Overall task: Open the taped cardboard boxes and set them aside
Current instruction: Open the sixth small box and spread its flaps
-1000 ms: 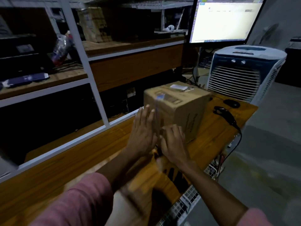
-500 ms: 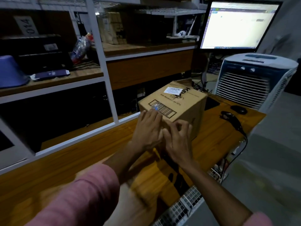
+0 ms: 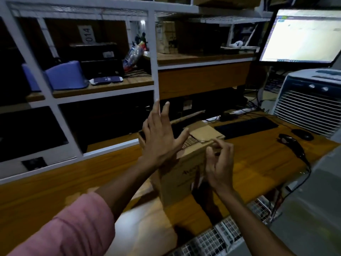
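A brown cardboard box (image 3: 180,180) stands upright on the wooden desk (image 3: 73,182), right in front of me. One top flap (image 3: 206,133) is folded back toward the far right, and the top looks open. My left hand (image 3: 160,143) is raised over the box's top left with its fingers spread and holds nothing. My right hand (image 3: 219,167) is at the near right top edge, fingers curled and pinching there. Whether it grips tape or cardboard is unclear.
A black keyboard (image 3: 245,126), a mouse (image 3: 302,134) and a corded barcode scanner (image 3: 291,143) lie right of the box. An air cooler (image 3: 310,100) and a lit monitor (image 3: 302,36) stand far right. White shelving (image 3: 155,71) lines the back. A wire rack (image 3: 221,235) sits below the desk edge.
The box now stands closer and taller, turned from its earlier pose, with a top flap folded back. My left hand has lifted off it with fingers spread. My right hand moved to the top edge.
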A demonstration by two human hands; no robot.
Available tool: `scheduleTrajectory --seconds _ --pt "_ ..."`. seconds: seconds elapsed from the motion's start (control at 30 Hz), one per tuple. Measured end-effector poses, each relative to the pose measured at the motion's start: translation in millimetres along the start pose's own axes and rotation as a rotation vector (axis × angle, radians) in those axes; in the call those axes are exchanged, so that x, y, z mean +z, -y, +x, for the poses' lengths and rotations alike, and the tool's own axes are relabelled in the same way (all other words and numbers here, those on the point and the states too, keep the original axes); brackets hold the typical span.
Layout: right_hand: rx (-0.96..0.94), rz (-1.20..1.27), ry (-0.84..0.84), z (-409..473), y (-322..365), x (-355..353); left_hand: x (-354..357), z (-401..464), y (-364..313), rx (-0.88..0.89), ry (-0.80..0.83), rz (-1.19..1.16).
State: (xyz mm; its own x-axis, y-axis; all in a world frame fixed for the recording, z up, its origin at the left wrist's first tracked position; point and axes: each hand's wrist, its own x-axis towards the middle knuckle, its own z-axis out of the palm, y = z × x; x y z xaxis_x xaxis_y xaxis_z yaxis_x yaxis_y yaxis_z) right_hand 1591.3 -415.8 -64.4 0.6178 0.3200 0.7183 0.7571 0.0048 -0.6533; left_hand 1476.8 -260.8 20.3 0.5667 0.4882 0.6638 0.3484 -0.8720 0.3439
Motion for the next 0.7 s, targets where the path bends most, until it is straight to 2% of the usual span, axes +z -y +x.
scheduleTrajectory --seconds 0.1,0.17,0.27,0.37,0.5,0.57,0.7 --pt "0.056 -0.072 0.032 12 -11 -3 11 -15 15 -0.160 0.316 0.185" --pt "0.043 -0.172 0.115 20 -21 0 13 -31 28 -0.213 0.424 0.281" --pt "0.040 -0.273 0.272 32 -30 11 6 -39 36 -0.194 0.388 0.289" --pt "0.046 -0.226 0.394 35 -29 22 -7 -50 42 -0.267 0.347 0.178" --pt "0.027 -0.222 0.415 27 -19 38 -25 -75 57 -0.545 0.122 -0.212" --pt "0.025 -0.231 0.434 19 -5 52 -40 -87 65 -0.620 0.092 -0.382" --pt "-0.022 -0.178 0.485 -6 39 90 -94 -115 103 -0.680 0.098 -0.323"
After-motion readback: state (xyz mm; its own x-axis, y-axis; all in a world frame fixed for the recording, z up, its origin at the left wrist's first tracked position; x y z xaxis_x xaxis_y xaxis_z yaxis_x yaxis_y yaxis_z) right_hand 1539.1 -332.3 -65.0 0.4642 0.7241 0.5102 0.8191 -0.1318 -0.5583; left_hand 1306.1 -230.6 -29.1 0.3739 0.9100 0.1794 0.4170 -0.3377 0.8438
